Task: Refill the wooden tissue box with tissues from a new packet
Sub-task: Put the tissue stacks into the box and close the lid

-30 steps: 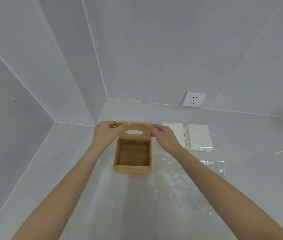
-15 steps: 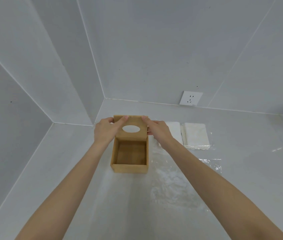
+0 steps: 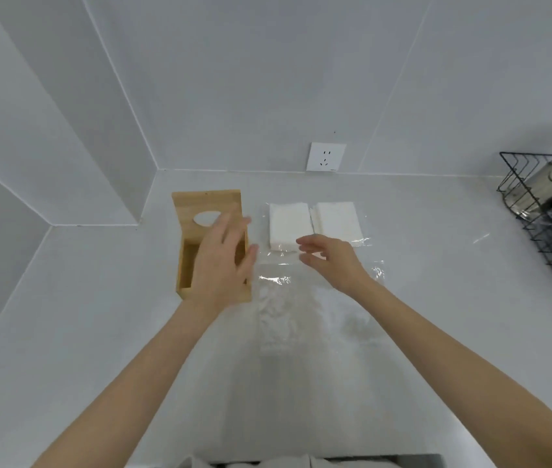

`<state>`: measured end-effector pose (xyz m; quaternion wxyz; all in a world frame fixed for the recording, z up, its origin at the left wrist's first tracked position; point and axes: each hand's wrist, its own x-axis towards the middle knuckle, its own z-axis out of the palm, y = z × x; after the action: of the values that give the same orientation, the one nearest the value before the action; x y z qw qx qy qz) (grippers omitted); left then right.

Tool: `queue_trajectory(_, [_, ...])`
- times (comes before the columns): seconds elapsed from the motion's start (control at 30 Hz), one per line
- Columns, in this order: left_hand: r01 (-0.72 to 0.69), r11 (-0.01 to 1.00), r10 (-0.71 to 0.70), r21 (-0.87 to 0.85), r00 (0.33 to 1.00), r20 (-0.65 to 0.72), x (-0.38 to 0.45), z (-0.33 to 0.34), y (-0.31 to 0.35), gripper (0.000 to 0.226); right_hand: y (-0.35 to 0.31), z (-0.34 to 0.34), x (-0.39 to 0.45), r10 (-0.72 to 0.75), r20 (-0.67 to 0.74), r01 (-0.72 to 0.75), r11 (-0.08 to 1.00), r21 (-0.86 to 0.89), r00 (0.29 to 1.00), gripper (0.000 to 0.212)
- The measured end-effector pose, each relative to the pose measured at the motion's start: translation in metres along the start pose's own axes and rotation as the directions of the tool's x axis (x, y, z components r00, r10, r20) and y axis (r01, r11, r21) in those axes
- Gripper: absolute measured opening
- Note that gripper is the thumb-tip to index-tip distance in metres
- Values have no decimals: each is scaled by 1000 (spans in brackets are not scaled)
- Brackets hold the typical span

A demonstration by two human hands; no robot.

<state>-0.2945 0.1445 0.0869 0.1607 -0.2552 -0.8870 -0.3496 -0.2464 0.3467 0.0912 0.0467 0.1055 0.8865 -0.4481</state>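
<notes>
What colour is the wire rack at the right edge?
Black; the wire rack shows in the head view.

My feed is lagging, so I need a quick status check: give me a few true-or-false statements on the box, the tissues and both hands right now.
1. The wooden tissue box is open and holds no tissues. True.
2. The right hand grips the lid. False: it hovers open near the tissue stacks, holding nothing.
3. Two white tissue stacks lie side by side, right of the box. True.
4. The left hand holds a stack. False: it is open over the box, empty.
5. The wall socket has a plug in it. False: nothing is plugged in.
</notes>
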Motion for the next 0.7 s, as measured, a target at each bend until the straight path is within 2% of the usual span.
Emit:
queue_trajectory(0.07, [-230, 973, 228, 3, 966, 120, -22, 26, 6, 31, 31, 3, -20, 8, -5, -8, 994, -108, 1000, 21])
queue_trajectory(0.13, [-306, 951, 302, -28, 913, 272, -45, 50, 10, 31, 61, 10, -40, 28, 14, -25, 985, -170, 1000, 18])
queue_trajectory(0.27, [-294, 956, 236, 17, 799, 553, -82, 81, 3, 42, 101, 23, -70, 42, 108, -22, 984, -174, 993, 33])
queue_trajectory(0.37, [-238, 971, 154, 25, 702, 695, -95, 89, -6, 51, 118, 28, -81, 54, 170, -8, 965, -263, 984, 47])
queue_trajectory(0.43, [-189, 982, 121, 15, 685, 718, -100, 89, -7, 58, 123, 30, -85, 65, 177, -21, 971, -240, 982, 54])
queue_trajectory(0.53, [-53, 998, 64, -38, 704, 708, -100, 87, -6, 69, 126, 30, -84, 59, 139, -37, 987, -159, 989, 45])
queue_trajectory(0.7, [-33, 999, 27, -4, 748, 663, -102, 89, -5, 59, 126, 33, -83, 89, 14, -88, 995, -46, 996, 25])
